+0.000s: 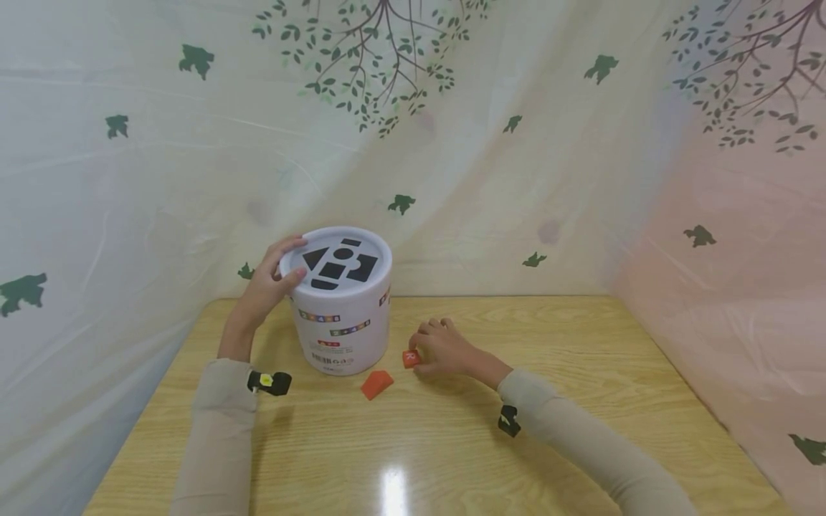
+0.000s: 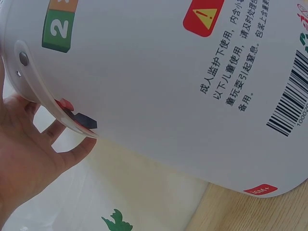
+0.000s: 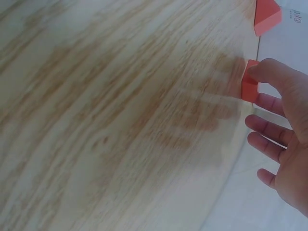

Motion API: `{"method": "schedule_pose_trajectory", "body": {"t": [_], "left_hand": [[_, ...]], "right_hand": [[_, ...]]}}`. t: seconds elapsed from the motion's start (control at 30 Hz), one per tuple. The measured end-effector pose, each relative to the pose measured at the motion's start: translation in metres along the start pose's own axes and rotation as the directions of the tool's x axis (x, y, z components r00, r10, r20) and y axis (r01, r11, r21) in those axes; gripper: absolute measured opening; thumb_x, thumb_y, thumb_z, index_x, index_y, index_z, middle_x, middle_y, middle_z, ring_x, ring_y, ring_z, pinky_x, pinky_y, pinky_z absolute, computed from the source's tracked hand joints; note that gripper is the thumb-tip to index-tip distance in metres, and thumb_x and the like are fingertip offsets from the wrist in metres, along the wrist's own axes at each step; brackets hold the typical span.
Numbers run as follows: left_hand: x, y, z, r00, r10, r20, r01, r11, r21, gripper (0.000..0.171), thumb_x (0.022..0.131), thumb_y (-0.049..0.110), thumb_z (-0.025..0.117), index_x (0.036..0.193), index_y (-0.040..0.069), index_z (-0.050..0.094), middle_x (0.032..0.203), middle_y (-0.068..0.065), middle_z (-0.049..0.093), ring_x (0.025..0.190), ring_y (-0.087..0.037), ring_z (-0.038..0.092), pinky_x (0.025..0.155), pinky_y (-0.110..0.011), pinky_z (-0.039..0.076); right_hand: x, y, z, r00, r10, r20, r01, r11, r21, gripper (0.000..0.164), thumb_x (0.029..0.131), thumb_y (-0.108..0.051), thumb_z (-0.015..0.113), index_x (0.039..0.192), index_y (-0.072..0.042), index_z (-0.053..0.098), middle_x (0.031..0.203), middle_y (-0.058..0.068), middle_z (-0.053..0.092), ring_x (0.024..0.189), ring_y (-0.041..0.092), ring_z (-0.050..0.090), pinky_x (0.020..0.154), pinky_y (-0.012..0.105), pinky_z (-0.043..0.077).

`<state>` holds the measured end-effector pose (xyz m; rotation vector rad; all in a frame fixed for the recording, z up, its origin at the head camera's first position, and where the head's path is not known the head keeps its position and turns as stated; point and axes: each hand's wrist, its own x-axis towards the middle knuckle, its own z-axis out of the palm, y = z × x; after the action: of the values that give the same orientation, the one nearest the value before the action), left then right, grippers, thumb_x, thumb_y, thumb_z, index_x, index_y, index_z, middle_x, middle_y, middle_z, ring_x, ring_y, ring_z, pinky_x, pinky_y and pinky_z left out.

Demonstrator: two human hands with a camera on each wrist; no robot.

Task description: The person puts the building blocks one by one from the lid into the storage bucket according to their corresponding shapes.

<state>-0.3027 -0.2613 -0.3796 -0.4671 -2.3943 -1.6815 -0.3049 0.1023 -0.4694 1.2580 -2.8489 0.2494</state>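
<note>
A white shape-sorter bucket (image 1: 351,344) stands upright on the table, its lid (image 1: 351,281) cut with several dark shaped openings. My left hand (image 1: 261,290) holds the bucket at its upper left rim, thumb in front and fingers farther back. In the left wrist view, the fingers lie along the curved white handle (image 2: 54,108). Between thumb and index finger, my right hand (image 1: 445,349) pinches a small red block (image 1: 411,358) with a white letter, right of the bucket; in the right wrist view the block (image 3: 249,89) is at the tabletop. Another red angular block (image 1: 377,385) lies before the bucket.
The wood-grain table (image 1: 548,344) extends to the right and toward me. Behind it hangs a pale cloth (image 1: 464,215) printed with leaves and branches. Black straps (image 1: 269,383) sit on both sleeved wrists.
</note>
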Motion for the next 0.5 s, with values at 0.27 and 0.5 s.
{"method": "schedule_pose_trajectory", "body": {"t": [0.27,0.5], "left_hand": [[0.0005,0.0008,0.0001,1.0,0.005,0.001,-0.005,1.0,-0.006,0.066,0.097,0.027,0.059,0.157,0.013,0.036,0.17,-0.008,0.015,0.154,-0.041,0.019,0.122,-0.07,0.019],[-0.0002,0.0018,-0.0003,1.0,-0.013,0.003,0.013,1.0,-0.005,0.068,0.096,0.027,0.059,0.158,0.015,0.035,0.171,-0.006,0.013,0.155,-0.039,0.017,0.123,-0.069,0.018]], "right_hand": [[-0.0012,-0.0004,-0.0003,1.0,-0.005,-0.018,0.005,1.0,0.001,0.034,0.081,-0.031,0.079,0.109,-0.014,0.071,0.107,0.004,0.065,0.098,0.022,0.05,0.1,0.054,0.042],[-0.0004,0.0008,0.0012,0.999,-0.025,-0.03,0.024,0.999,-0.021,0.03,0.081,-0.03,0.077,0.106,-0.014,0.072,0.106,0.003,0.066,0.099,0.022,0.052,0.099,0.054,0.043]]}}
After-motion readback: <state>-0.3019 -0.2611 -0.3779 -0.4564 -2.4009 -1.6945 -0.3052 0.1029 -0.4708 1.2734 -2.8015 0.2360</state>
